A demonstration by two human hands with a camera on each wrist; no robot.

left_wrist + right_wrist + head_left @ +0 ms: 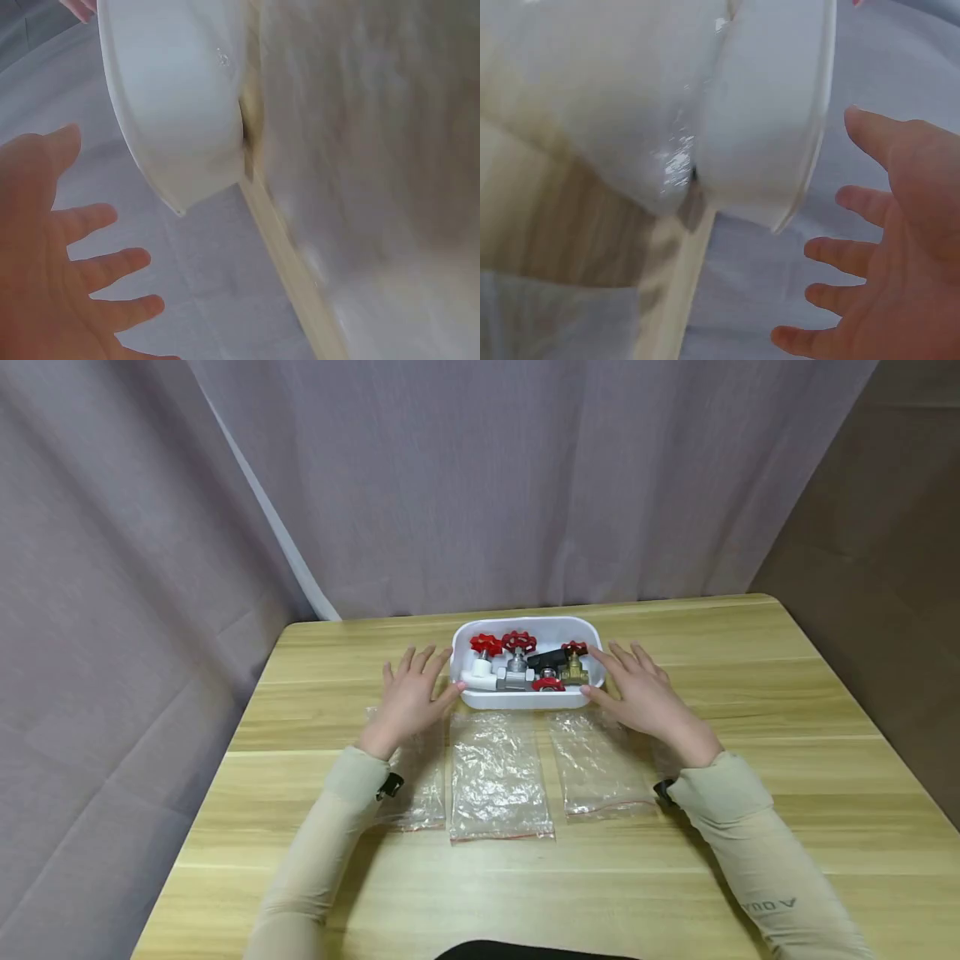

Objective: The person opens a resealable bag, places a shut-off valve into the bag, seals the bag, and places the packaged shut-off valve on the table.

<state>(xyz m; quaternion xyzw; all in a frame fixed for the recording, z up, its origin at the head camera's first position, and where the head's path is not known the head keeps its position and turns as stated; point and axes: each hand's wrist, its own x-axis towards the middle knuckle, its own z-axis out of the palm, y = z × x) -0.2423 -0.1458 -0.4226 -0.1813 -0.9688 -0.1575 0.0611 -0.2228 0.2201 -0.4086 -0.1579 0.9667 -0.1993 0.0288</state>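
A white plastic tray (502, 701) stands toward the back of the table, holding several valves. Among them are a white valve (480, 675) with a red handwheel, a silver valve (516, 672) with a dark red handwheel, a brass valve (574, 671) and a black-handled piece (547, 658). My left hand (415, 693) is spread at the tray's left end, thumb and fingertips close by the rim. At the right end my right hand (637, 689) is spread the same way. In both wrist views the fingers are straight and apart, with nothing held.
Clear zip bags lie in a row before the tray: a left bag (423, 785) partly under the left arm, a middle bag (498, 777) and a right bag (600, 768). Another bag edge (666, 760) shows beneath the right wrist. A grey curtain (480, 485) hangs behind the table.
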